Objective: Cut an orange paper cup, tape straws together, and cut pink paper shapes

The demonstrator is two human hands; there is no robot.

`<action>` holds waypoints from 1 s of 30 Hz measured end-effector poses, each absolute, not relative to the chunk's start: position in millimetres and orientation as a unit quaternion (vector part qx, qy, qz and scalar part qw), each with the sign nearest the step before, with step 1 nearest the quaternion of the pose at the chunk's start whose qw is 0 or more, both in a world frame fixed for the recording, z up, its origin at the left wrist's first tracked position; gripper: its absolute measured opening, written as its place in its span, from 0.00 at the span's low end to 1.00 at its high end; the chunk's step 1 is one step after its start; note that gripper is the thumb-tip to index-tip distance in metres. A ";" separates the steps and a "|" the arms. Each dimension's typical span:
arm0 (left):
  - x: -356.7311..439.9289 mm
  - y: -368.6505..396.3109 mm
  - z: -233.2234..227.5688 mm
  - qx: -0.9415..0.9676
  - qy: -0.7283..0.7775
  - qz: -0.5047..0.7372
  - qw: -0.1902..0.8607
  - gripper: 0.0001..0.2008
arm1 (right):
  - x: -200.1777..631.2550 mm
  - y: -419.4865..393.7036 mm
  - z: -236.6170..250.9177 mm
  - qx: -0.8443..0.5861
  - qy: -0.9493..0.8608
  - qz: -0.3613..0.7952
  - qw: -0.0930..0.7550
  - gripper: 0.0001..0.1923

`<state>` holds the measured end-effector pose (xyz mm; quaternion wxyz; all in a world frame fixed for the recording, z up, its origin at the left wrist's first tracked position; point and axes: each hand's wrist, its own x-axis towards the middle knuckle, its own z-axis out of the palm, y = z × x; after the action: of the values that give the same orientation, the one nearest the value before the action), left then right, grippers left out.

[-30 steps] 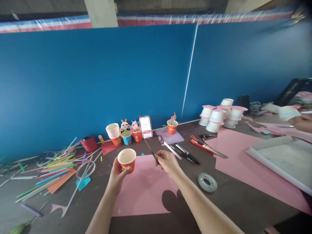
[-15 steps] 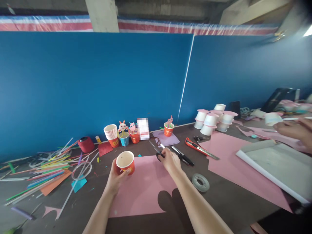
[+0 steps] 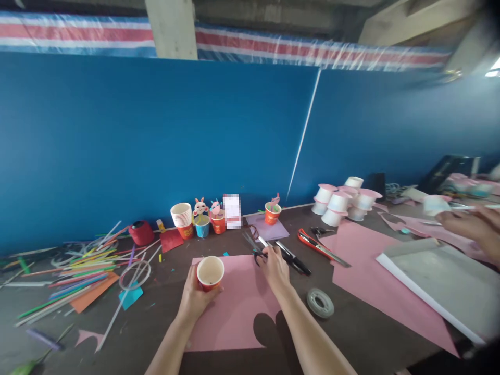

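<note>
My left hand point(image 3: 198, 296) is wrapped round a red paper cup point(image 3: 211, 271) with a white inside, tilted slightly toward me over the left part of a pink paper sheet point(image 3: 234, 317). At the sheet's far edge my right hand point(image 3: 275, 268) has its fingers closed at the black handles of a pair of scissors point(image 3: 258, 256). The scissor blades point away and to the left, and part of the handles is hidden by my fingers. Just beyond those fingers lies a white pen point(image 3: 263, 241), with black markers point(image 3: 292, 256) to the right.
A tape roll point(image 3: 320, 303) and a red utility knife point(image 3: 322, 248) lie to the right. Stacked paper cups point(image 3: 182, 219) and decorated cups stand at the back. Straws point(image 3: 86, 276) spread leftward. Another person's hand point(image 3: 469, 224) is at far right, near white-and-pink cups point(image 3: 346, 200).
My left hand has brought the cup a little right and nearer, over the pink sheet. The right hand stays at the scissors, whose blades look a little more apart. The view has shifted slightly.
</note>
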<state>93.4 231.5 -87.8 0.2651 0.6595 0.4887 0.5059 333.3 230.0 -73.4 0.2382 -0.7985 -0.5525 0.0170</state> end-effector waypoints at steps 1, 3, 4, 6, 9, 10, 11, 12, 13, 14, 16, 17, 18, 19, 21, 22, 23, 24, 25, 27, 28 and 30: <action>93.1 230.4 -87.3 0.663 0.483 0.502 0.276 0.36 | 333.4 230.4 -74.4 -0.801 -0.551 0.017 0.236 0.07; 92.9 227.6 -85.7 0.659 0.470 0.501 0.307 0.39 | 333.2 231.5 -76.4 -0.801 -0.551 0.019 0.231 0.05; 93.2 226.1 -84.4 0.653 0.465 0.502 0.326 0.40 | 333.1 232.0 -77.3 -0.800 -0.553 0.020 0.230 0.04; 94.4 223.0 -81.0 0.632 0.457 0.508 0.366 0.40 | 332.8 232.7 -78.6 -0.798 -0.557 0.024 0.230 0.05; 96.7 219.6 -75.0 0.595 0.446 0.514 0.427 0.36 | 333.2 233.0 -79.2 -0.796 -0.558 0.032 0.231 0.06; 97.1 219.2 -73.2 0.592 0.444 0.514 0.434 0.34 | 333.7 233.1 -79.0 -0.796 -0.560 0.036 0.229 0.06; 97.2 219.2 -71.7 0.594 0.443 0.514 0.432 0.34 | 334.3 233.2 -78.7 -0.794 -0.563 0.039 0.226 0.07; 96.9 219.6 -70.3 0.601 0.443 0.513 0.423 0.33 | 334.9 233.4 -78.1 -0.792 -0.568 0.045 0.220 0.07; 96.3 220.4 -69.0 0.605 0.448 0.517 0.407 0.32 | 335.6 233.8 -77.4 -0.790 -0.572 0.052 0.214 0.08; 95.4 221.4 -67.7 0.606 0.458 0.524 0.386 0.32 | 336.3 234.3 -76.6 -0.790 -0.574 0.063 0.207 0.09; 93.4 224.0 -64.6 0.590 0.488 0.545 0.340 0.32 | 337.2 235.4 -74.4 -0.789 -0.575 0.083 0.197 0.09; 92.3 225.5 -62.8 0.577 0.504 0.557 0.321 0.31 | 337.3 235.8 -73.2 -0.788 -0.577 0.089 0.194 0.09; 91.2 227.0 -61.0 0.564 0.515 0.567 0.308 0.31 | 337.2 235.8 -71.9 -0.785 -0.582 0.091 0.192 0.09; 90.0 228.6 -59.3 0.554 0.522 0.573 0.304 0.30 | 336.8 235.2 -70.5 -0.780 -0.589 0.087 0.189 0.09; 87.2 232.0 -56.7 0.550 0.524 0.571 0.313 0.30 | 334.4 230.8 -68.0 -0.769 -0.609 0.069 0.181 0.10; 85.4 234.0 -55.8 0.552 0.523 0.566 0.318 0.30 | 332.3 226.6 -67.1 -0.759 -0.624 0.058 0.177 0.10; 83.2 236.3 -55.0 0.556 0.524 0.561 0.319 0.31 | 329.2 220.7 -66.4 -0.747 -0.639 0.047 0.177 0.11; 80.7 239.0 -54.3 0.562 0.525 0.556 0.316 0.31 | 325.3 213.4 -66.0 -0.729 -0.659 0.038 0.182 0.12; 77.8 242.1 -53.5 0.571 0.526 0.550 0.308 0.31 | 320.6 204.6 -66.0 -0.707 -0.680 0.037 0.189 0.13; 71.3 250.2 -51.7 0.593 0.527 0.538 0.285 0.30 | 309.6 184.6 -66.7 -0.656 -0.723 0.061 0.209 0.16; 68.0 255.0 -51.0 0.603 0.527 0.532 0.274 0.30 | 304.1 174.3 -67.2 -0.626 -0.745 0.086 0.211 0.16; 62.1 265.9 -50.8 0.611 0.532 0.525 0.259 0.30 | 295.3 155.9 -68.6 -0.586 -0.772 0.119 0.215 0.16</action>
<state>62.1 265.9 -50.8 0.2594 0.6113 0.5323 0.5250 295.3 155.9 -68.6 0.2146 -0.5858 -0.7725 0.1187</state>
